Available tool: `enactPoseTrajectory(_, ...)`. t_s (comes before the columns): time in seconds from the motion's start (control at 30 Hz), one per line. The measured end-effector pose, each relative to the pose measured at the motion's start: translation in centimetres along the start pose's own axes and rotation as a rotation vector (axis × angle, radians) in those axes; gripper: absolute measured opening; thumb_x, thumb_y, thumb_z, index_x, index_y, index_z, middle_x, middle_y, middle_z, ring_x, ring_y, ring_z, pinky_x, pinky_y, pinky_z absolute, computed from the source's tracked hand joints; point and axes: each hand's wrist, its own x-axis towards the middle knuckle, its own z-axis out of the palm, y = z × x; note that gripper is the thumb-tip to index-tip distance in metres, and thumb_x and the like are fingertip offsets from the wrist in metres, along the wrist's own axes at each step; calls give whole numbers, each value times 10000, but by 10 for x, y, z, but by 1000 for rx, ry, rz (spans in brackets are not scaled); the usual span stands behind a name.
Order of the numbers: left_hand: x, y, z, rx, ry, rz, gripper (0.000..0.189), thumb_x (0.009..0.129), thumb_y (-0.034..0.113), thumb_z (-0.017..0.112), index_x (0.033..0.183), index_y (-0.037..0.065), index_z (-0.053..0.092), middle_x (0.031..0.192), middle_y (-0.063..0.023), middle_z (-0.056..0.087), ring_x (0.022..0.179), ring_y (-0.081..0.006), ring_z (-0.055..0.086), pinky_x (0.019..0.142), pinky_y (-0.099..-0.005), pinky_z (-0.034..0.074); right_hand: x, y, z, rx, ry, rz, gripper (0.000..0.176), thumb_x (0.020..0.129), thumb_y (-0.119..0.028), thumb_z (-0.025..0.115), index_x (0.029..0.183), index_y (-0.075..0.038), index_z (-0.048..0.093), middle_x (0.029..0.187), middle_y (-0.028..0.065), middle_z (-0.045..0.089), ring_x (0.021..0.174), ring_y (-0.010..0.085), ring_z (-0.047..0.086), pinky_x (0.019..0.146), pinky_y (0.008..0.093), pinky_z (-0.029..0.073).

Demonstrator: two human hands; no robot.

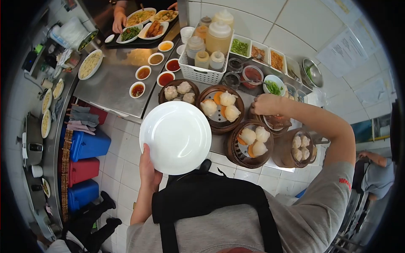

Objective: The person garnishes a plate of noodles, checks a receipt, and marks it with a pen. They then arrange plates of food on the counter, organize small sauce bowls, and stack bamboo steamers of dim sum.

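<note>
My left hand (151, 170) grips the lower left rim of a round white plate (175, 137) that has nothing on it. Beyond the plate, my right hand (268, 105) is closed, its fingers curled down at a bamboo steamer (279, 130) with reddish-brown food inside. What lies between those fingers is hidden. Around it stand a steamer with dumplings and orange slices (220, 110), a second such steamer (251, 143), and a steamer of pale dumplings (298, 149). A steamer of meat dumplings (179, 90) is partly covered by the plate.
Several sauce cups (143, 73) sit on the steel counter (114, 95). A white basket of bottles (202, 75) and topping trays (258, 52) line the wall. A co-worker's hand (120, 21) reaches over dishes on a black tray. Coloured bins (84, 170) are at left; other people are nearby.
</note>
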Motion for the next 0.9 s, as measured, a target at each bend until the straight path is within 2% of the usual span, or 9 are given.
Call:
enactPoseTrajectory(0.3,1,1,-10,-48,24,-8,561,921,397,377,1262,-44,312,1220,-175,449,1100,-277,476,920,-397,404,7,5,-6,-12,82,29,102,689,-127,546,635,-90,624,629,99,615,638,254,632,580,352,515)
enactPoseTrajectory(0.43,7,11,-29,-37,-20,-17,558,925,391,367,1266,-47,310,1227,-179,447,1109,-278,472,921,-401,404,-17,4,-48,97,108,475,83,657,-118,593,698,-47,606,696,132,611,679,280,617,593,388,505)
enactPoseTrajectory(0.5,14,18,-42,-57,-126,-21,557,928,391,353,1284,-34,296,1252,-179,429,1138,-278,452,927,-402,401,-39,-11,-94,261,247,771,169,702,-174,586,800,-37,572,749,165,592,706,337,583,601,404,475)
enactPoseTrajectory(0.6,20,37,-48,1,-130,-37,557,928,393,350,1288,-29,295,1261,-173,422,1142,-276,447,943,-398,386,-69,-59,-112,362,791,1028,208,800,-195,536,911,-23,575,744,191,586,704,340,571,586,414,452)
enactPoseTrajectory(0.63,22,43,-51,21,-169,-73,557,928,393,350,1288,-29,295,1261,-173,422,1142,-276,447,943,-398,386,-75,-82,-113,363,770,1085,208,800,-195,536,911,-23,575,744,191,586,704,340,571,586,414,452)
enactPoseTrajectory(0.7,30,53,-58,69,-168,-50,558,928,395,348,1294,-22,292,1273,-168,409,1150,-277,437,954,-397,373,-77,-137,-115,737,633,1516,206,832,-192,501,860,1,567,745,201,586,698,358,559,578,410,444)
enactPoseTrajectory(0.77,41,60,-67,93,-202,-74,558,929,395,345,1295,-22,292,1277,-165,405,1152,-275,434,956,-398,368,-66,-192,-85,1013,744,1628,275,860,-242,491,837,19,575,627,146,581,599,262,597,532,359,459)
enactPoseTrajectory(0.87,56,65,-80,125,-248,-100,558,930,397,340,1295,-22,292,1281,-162,402,1157,-274,429,960,-399,360,-37,-240,-66,1444,630,1755,355,869,-310,501,1019,8,557,775,112,607,673,198,605,551,332,488)
enactPoseTrajectory(0.9,59,67,-82,139,-281,-118,558,930,398,338,1294,-23,292,1281,-162,404,1159,-274,428,960,-400,357,-24,-254,-59,1694,869,1800,420,865,-335,513,1129,-10,486,926,115,571,776,200,591,616,329,496)
